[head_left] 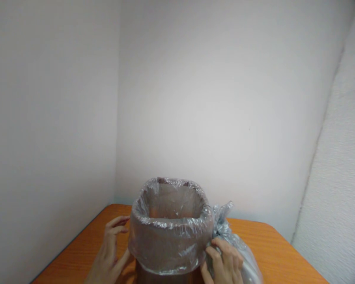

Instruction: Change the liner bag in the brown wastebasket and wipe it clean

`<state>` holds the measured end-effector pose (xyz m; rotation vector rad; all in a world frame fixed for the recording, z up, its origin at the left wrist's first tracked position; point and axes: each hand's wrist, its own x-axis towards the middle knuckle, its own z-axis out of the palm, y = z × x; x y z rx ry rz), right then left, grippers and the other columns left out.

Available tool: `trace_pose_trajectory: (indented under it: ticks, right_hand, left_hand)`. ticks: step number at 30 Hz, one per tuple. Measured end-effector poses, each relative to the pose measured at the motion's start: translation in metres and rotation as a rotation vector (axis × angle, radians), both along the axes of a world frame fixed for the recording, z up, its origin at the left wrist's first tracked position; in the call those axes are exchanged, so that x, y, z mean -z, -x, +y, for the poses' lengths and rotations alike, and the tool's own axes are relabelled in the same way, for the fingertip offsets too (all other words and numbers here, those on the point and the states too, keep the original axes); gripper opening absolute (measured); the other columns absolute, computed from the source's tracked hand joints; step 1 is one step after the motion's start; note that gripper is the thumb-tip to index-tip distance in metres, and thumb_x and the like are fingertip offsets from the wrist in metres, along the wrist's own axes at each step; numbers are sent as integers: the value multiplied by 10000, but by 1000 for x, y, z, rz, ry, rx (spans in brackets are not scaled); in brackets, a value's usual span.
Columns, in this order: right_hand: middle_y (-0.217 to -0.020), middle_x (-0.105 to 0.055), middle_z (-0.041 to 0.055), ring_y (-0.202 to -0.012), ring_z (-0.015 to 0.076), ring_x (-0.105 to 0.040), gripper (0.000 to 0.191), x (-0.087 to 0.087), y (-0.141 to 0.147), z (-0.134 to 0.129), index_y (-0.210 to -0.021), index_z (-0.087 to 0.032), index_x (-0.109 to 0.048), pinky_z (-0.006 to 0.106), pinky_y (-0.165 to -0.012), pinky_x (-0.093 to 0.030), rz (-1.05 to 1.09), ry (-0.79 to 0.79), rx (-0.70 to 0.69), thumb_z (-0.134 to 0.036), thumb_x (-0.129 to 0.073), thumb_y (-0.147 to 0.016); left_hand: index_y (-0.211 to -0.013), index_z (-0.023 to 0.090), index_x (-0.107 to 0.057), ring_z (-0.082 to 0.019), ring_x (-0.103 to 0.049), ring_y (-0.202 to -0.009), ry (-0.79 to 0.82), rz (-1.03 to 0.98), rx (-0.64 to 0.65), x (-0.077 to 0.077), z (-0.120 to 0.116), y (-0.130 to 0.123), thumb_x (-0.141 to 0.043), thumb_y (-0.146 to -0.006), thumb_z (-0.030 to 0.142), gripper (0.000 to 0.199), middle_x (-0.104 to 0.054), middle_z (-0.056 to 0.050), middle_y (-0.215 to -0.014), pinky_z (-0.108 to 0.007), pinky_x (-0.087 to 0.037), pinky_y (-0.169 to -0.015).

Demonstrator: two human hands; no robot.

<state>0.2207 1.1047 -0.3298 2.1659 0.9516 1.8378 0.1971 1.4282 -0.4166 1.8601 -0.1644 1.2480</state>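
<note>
A brown bin (pixel 165 278) stands upright at the table's front, lined with a thin, see-through grey bin liner (pixel 171 246). The liner is folded over the rim and hangs down the outside as a wrinkled cuff. At the bin's left side, my left hand (pixel 108 250) has its fingers spread, with fingertips and thumb close against the cuff. My right hand (pixel 225 262) is at the right side, fingers bent and thumb near them, gripping the lower edge of the cuff. Just behind that hand sits a knotted, filled plastic bag (pixel 245 256), partly hidden by it.
An orange-brown wooden table (pixel 269 252) carries the bin and the knotted bag. White walls (pixel 195 98) meet in a corner behind it, and another wall surface (pixel 340 165) rises at the right.
</note>
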Motion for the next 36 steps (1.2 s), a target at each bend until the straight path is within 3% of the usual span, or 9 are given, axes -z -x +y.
trace_pose_trajectory:
  ticks: [3,7,14,17,20,24,29,33,36]
  right_hand:
    - [-885,-671,79,-808,273,-642,135,-12,1,4,-853,-252,-573,440,-753,-434,36,-89,-35,-157,-482,-821]
    - [-917,-681,49,-844,253,-636,119,-30,2,-7,-883,-279,-581,415,-785,-432,161,-100,-115,-181,-559,-819]
    - [-934,-656,51,-916,237,-606,89,-77,10,2,-955,-271,-558,405,-825,-449,382,-245,-362,-206,-531,-900]
    - [-964,-638,52,-948,218,-580,74,-103,11,16,-1000,-257,-554,367,-839,-447,587,-382,-433,-274,-505,-948]
    - [-878,-619,25,-863,189,-578,136,-136,3,30,-959,-241,-544,320,-788,-445,822,-510,-493,-366,-491,-966]
    - [-706,-550,-33,-679,144,-528,196,-180,-21,41,-854,-225,-564,270,-657,-427,1046,-572,-624,-413,-557,-911]
    - [-789,-660,7,-722,150,-554,266,-221,-69,47,-856,-177,-677,275,-674,-418,1144,-572,-575,-436,-641,-803]
    - [-829,-700,31,-784,161,-586,266,-237,-117,52,-843,-165,-708,285,-736,-432,1146,-564,-511,-415,-656,-767]
    - [-787,-719,42,-736,158,-607,252,-234,-143,46,-817,-154,-725,293,-710,-455,1168,-584,-429,-385,-636,-768]
  left_hand:
    - [-984,295,-603,-289,-592,-1137,-19,-2,-12,-5,6,3,-556,-878,312,117,-579,-68,-1193,-482,-533,-967]
    - [-872,278,-670,-266,-607,-1079,30,3,66,-24,18,10,-598,-877,372,119,-636,-54,-1092,-385,-514,-956]
    - [-815,256,-673,-245,-607,-985,116,9,308,-77,43,10,-614,-884,391,163,-666,-37,-940,-328,-468,-925]
    - [-843,231,-634,-209,-598,-910,159,59,399,-102,53,1,-594,-903,395,179,-636,-17,-880,-287,-467,-858]
    - [-829,213,-597,-169,-560,-793,186,138,520,-129,61,-11,-612,-889,399,196,-580,13,-788,-247,-454,-744]
    - [-763,195,-548,-126,-454,-646,262,213,699,-164,71,-32,-654,-833,397,239,-488,43,-670,-208,-380,-597]
    - [-682,185,-498,-100,-361,-562,318,291,764,-191,78,-69,-613,-812,429,299,-397,60,-611,-197,-291,-515]
    - [-679,159,-570,-95,-382,-567,307,326,676,-198,76,-107,-668,-790,432,310,-447,61,-597,-187,-278,-510]
    - [-768,147,-640,-131,-498,-652,345,334,616,-190,72,-127,-650,-796,480,334,-570,32,-669,-198,-367,-565]
